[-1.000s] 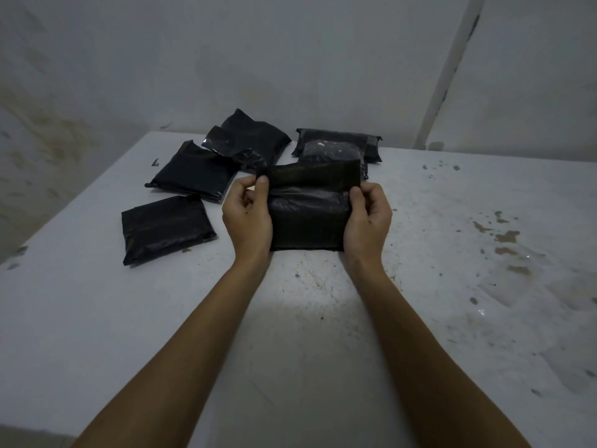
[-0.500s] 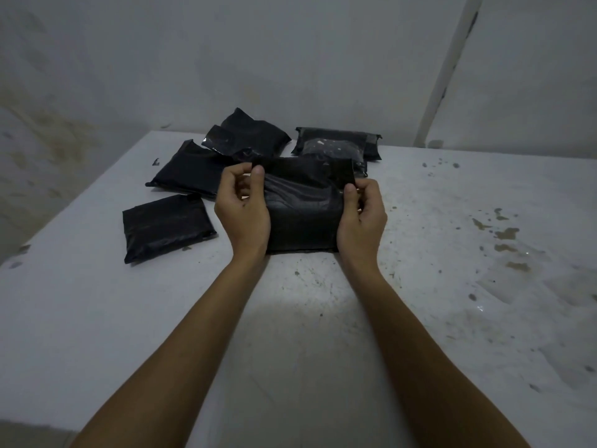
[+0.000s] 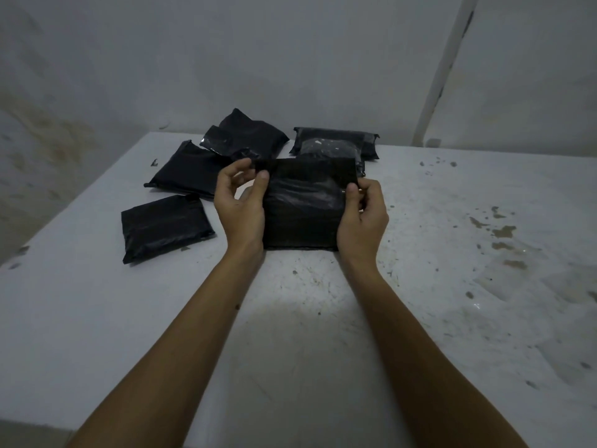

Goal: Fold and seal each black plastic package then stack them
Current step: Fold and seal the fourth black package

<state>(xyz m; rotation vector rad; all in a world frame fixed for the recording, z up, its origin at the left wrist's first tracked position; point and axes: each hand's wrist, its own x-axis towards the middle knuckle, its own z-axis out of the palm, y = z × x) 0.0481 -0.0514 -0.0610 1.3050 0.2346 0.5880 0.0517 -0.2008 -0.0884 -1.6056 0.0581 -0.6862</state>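
Observation:
A black plastic package [image 3: 302, 218] rests on the white table [image 3: 290, 334] between both hands. My left hand [image 3: 240, 208] pinches the left end of its top flap [image 3: 307, 171] between thumb and fingers. My right hand [image 3: 363, 215] pinches the flap's right end. The flap stands lifted over the package body. A folded black package [image 3: 164, 226] lies flat to the left. Behind it lie two loose black packages [image 3: 185, 169] [image 3: 250, 135], overlapping. A small stack of black packages [image 3: 336, 145] sits at the back, partly hidden by the flap.
A stained white wall rises just behind the table. A white pipe [image 3: 449, 69] runs up the wall at the back right. The table's right side carries brown stains [image 3: 500, 231] and dark specks. The table's left edge slants away near the folded package.
Both hands have pulled the flap's ends a little up and outward, so the flap now stands wider and flatter above the package. The other packages have not moved.

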